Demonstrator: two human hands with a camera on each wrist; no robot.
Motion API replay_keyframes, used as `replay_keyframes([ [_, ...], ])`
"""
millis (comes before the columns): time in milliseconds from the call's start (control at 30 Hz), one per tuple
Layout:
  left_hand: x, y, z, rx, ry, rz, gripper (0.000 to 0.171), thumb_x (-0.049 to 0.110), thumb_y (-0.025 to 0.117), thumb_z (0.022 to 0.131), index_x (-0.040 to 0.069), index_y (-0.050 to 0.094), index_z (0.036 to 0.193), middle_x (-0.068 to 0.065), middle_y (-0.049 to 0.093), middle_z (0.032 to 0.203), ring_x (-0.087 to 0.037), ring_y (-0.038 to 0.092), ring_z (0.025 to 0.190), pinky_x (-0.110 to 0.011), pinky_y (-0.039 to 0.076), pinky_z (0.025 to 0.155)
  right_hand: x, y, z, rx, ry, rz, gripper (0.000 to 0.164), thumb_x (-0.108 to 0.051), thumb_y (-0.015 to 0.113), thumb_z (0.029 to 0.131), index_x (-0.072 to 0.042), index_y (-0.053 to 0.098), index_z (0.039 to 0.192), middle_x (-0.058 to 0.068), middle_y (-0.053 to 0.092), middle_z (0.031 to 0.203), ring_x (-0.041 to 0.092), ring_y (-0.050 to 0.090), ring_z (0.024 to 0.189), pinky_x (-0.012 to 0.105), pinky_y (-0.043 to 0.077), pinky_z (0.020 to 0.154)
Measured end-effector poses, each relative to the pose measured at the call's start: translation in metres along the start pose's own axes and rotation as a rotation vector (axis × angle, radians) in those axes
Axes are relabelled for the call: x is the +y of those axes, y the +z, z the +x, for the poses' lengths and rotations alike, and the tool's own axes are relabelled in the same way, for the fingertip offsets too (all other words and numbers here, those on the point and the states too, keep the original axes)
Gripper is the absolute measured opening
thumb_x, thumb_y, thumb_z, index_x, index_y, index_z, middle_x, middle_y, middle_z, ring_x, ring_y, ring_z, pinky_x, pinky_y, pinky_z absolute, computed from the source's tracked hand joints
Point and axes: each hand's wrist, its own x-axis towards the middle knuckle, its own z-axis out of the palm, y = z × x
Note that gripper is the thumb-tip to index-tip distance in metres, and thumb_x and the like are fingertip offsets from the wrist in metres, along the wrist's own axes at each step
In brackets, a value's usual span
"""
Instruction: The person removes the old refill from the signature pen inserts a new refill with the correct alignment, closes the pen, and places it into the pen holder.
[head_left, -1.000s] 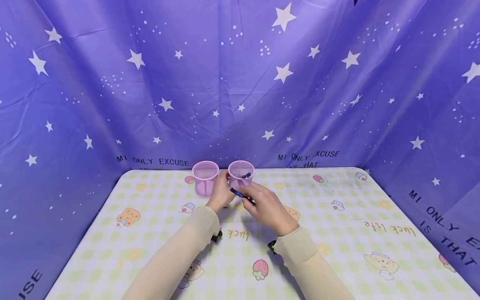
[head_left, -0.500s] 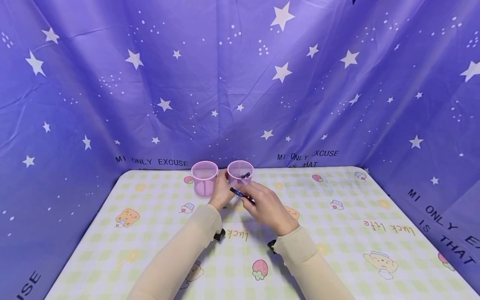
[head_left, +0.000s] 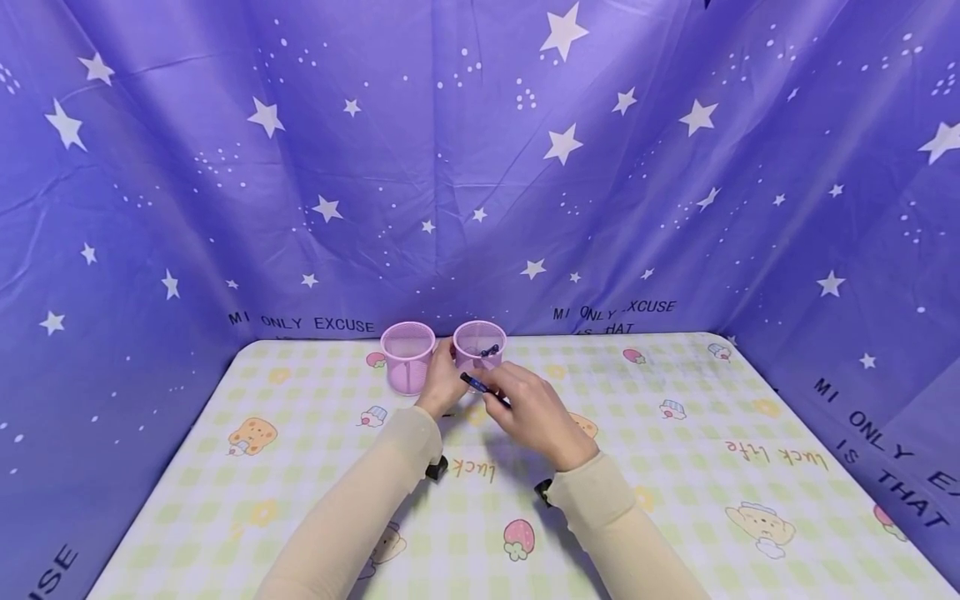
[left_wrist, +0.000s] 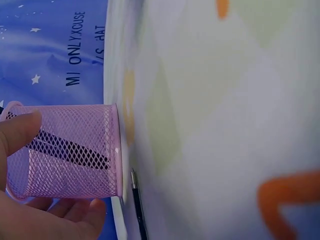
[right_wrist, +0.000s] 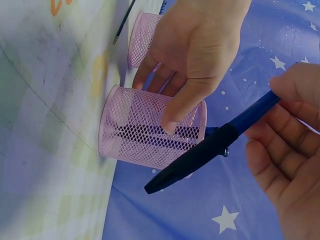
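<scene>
My left hand (head_left: 444,382) grips a pink mesh pen cup (left_wrist: 75,152), thumb on one side and fingers round the other. Dark pens (head_left: 490,351) lean inside this cup and show through the mesh. Between the thumb and fingers of my right hand (right_wrist: 295,135) is a blue and black pen (right_wrist: 210,145), tilted, its dark end in front of the cup in the right wrist view. A second pink mesh pen cup (head_left: 408,367) stands to the left of the held one. On the tablecloth near the cups lies a thin dark pen (left_wrist: 138,207) with a silvery tip, mostly hidden by my left hand in the head view.
A checked tablecloth (head_left: 315,467) with cartoon prints covers the table. Both cups are close to its back edge. Just behind and along both sides hangs a purple curtain (head_left: 480,167) with white stars.
</scene>
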Motion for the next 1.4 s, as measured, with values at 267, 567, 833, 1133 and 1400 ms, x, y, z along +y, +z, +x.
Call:
replay_keyframes([
  [267, -0.0036, -0.0004, 0.003, -0.036, 0.009, -0.002, 0.065, 0.003, 0.075, 0.075, -0.005, 0.044, 0.131, -0.023, 0.055, 0.122, -0.036, 0.053, 0.115, -0.043, 0.039, 0.102, -0.0004, 0.0, -0.0004, 0.011, -0.012, -0.001, 0.031, -0.009, 0.065, 0.086, -0.013, 0.066, 0.117, -0.004, 0.061, 0.092, 0.008, 0.054, 0.078, 0.029, 0.049, 0.071],
  [567, -0.0029, 0.0005, 0.0048, -0.063, 0.015, 0.002, 0.068, 0.006, 0.075, 0.076, -0.006, 0.04, 0.133, -0.024, 0.054, 0.124, -0.035, 0.053, 0.115, -0.043, 0.038, 0.103, -0.0016, -0.0025, -0.0003, 0.023, -0.014, 0.016, 0.03, -0.009, 0.066, 0.086, -0.012, 0.066, 0.116, 0.0, 0.063, 0.093, 0.013, 0.058, 0.08, 0.031, 0.05, 0.072],
  [833, -0.0038, 0.0026, 0.0071, -0.07, -0.006, -0.07, 0.08, 0.006, 0.079, 0.071, -0.001, 0.036, 0.139, -0.023, 0.052, 0.131, -0.033, 0.048, 0.123, -0.041, 0.033, 0.107, -0.0001, -0.0016, 0.0, 0.029, -0.003, 0.027, 0.028, -0.008, 0.066, 0.086, -0.01, 0.066, 0.114, -0.002, 0.062, 0.092, 0.011, 0.059, 0.079, 0.028, 0.05, 0.07],
  [1133, -0.0046, 0.0044, 0.0073, -0.04, -0.022, -0.14, 0.075, 0.005, 0.077, 0.072, -0.003, 0.038, 0.136, -0.024, 0.05, 0.131, -0.035, 0.048, 0.122, -0.043, 0.033, 0.107, -0.0003, -0.0019, 0.0013, 0.033, -0.018, 0.012, 0.029, -0.006, 0.064, 0.086, -0.008, 0.065, 0.115, 0.0, 0.063, 0.096, 0.01, 0.06, 0.08, 0.028, 0.051, 0.071],
  [1400, -0.0037, 0.0063, 0.0085, -0.041, -0.058, -0.137, 0.068, 0.001, 0.073, 0.073, -0.003, 0.042, 0.132, -0.023, 0.054, 0.126, -0.034, 0.051, 0.117, -0.042, 0.036, 0.104, -0.0003, -0.0022, 0.0011, 0.034, -0.006, 0.021, 0.029, -0.005, 0.065, 0.085, -0.01, 0.064, 0.113, -0.001, 0.063, 0.097, 0.009, 0.06, 0.081, 0.027, 0.051, 0.072],
])
